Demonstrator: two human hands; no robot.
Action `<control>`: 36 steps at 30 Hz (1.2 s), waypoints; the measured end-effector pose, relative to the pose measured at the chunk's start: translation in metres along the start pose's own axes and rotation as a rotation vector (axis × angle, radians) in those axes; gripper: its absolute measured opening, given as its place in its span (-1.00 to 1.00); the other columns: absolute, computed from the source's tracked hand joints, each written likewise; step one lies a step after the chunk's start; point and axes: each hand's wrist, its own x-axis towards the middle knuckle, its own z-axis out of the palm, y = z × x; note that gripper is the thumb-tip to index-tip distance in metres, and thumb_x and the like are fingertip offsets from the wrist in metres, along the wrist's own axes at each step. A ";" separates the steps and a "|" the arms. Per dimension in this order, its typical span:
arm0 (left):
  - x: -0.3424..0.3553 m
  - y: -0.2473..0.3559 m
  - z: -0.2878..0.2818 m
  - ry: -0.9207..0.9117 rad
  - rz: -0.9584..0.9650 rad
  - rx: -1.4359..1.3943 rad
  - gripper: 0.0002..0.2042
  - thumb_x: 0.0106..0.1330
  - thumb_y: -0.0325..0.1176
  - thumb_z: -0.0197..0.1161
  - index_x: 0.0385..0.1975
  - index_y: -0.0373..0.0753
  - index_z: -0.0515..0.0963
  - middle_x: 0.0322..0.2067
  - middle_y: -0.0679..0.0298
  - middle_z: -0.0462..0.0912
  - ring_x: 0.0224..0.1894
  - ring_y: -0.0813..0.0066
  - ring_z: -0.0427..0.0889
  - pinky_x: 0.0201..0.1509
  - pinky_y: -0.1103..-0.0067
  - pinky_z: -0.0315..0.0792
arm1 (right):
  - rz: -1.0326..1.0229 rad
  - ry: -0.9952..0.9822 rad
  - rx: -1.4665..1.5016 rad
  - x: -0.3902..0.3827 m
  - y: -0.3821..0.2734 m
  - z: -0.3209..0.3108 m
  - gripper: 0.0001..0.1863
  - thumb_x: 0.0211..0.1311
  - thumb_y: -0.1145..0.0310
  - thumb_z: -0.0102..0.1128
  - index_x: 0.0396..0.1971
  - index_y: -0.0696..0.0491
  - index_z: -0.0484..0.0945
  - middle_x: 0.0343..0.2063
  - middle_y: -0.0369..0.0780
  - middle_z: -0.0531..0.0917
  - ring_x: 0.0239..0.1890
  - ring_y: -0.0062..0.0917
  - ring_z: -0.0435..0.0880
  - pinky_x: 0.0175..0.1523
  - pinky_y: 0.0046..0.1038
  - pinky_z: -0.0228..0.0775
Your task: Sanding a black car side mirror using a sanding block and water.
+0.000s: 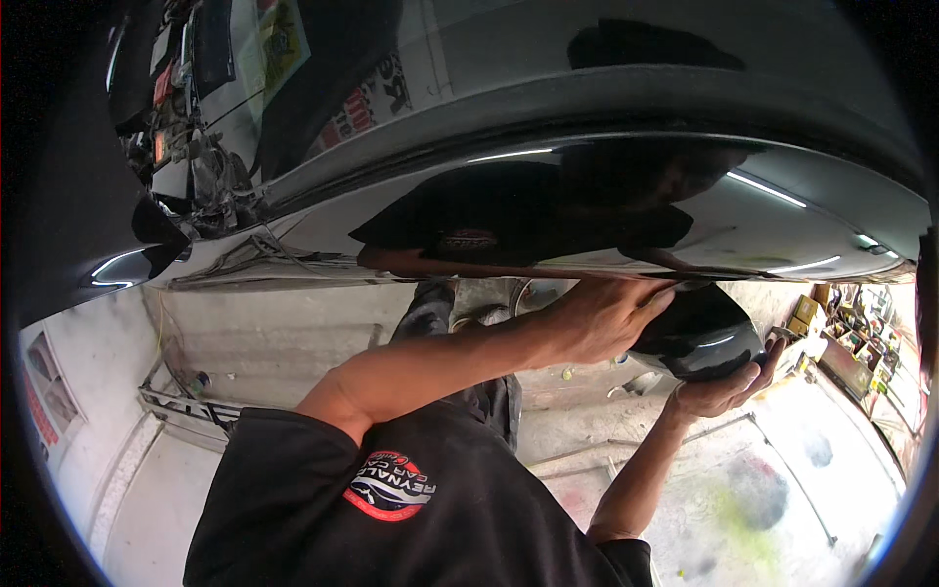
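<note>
Here, left hand (608, 318), right hand (724, 386), both touching black housing (696, 335)

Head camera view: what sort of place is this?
Probably a vehicle body workshop: glossy black curved vehicle panel, pale surface blotched grey and yellow-green, brown storage unit crowded with small items.

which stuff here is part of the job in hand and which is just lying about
In hand:
- glossy black rounded part
- left hand, at its upper left side
- right hand, holding its lower right side
- shiny dark car panel, just above

Just about:
- yellow boxes, right
- metal frame, left
- wall poster, far left
</note>
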 end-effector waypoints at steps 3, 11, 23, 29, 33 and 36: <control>-0.010 -0.031 0.023 0.540 0.522 -0.068 -0.61 0.70 -0.26 0.00 0.39 -0.25 0.50 -0.06 0.02 0.73 -0.18 0.30 0.76 -0.12 0.41 0.59 | 0.023 -0.002 -0.036 0.002 -0.007 -0.002 -0.34 0.63 0.09 -0.26 0.44 0.28 0.39 0.41 0.07 0.46 0.48 -0.16 0.38 0.59 -0.11 0.10; 0.009 -0.009 0.013 0.250 0.248 0.039 -0.59 0.70 -0.25 0.00 0.37 -0.34 0.49 -0.08 -0.06 0.74 -0.27 0.24 0.75 -0.10 0.31 0.59 | 0.039 0.010 -0.032 0.001 -0.006 -0.002 -0.34 0.64 0.07 -0.27 0.44 0.27 0.40 0.39 0.08 0.46 0.47 -0.13 0.39 0.58 -0.10 0.11; -0.020 -0.019 0.018 0.418 0.488 -0.075 -0.54 0.65 -0.32 0.08 0.47 -0.28 0.40 0.31 -0.07 0.59 0.35 0.13 0.60 0.47 0.25 0.44 | 0.008 0.002 -0.028 0.001 -0.004 -0.002 -0.33 0.66 0.05 -0.28 0.45 0.28 0.39 0.40 0.08 0.46 0.47 -0.12 0.39 0.58 -0.07 0.12; -0.012 -0.006 0.015 0.346 0.581 -0.035 -0.41 0.51 -0.42 0.25 0.53 -0.26 0.34 0.55 0.03 0.30 0.60 0.10 0.26 0.68 0.25 0.19 | 0.013 -0.008 -0.012 0.003 0.001 0.001 -0.33 0.64 0.07 -0.28 0.46 0.27 0.37 0.42 0.07 0.44 0.49 -0.12 0.37 0.60 -0.07 0.08; -0.020 -0.021 0.018 0.303 0.697 0.009 -0.29 0.40 -0.53 0.33 0.56 -0.25 0.26 0.59 0.03 0.21 0.63 0.12 0.19 0.70 0.24 0.17 | 0.005 -0.017 -0.020 0.002 -0.003 0.000 -0.33 0.64 0.08 -0.29 0.45 0.29 0.36 0.42 0.09 0.43 0.49 -0.12 0.35 0.60 -0.07 0.06; -0.041 -0.038 0.031 0.332 0.677 0.017 -0.24 0.36 -0.56 0.35 0.58 -0.26 0.22 0.61 0.02 0.16 0.63 0.11 0.17 0.72 0.23 0.14 | -0.009 -0.024 -0.043 0.004 -0.002 -0.003 -0.34 0.64 0.08 -0.29 0.46 0.27 0.37 0.42 0.09 0.43 0.48 -0.12 0.36 0.59 -0.08 0.07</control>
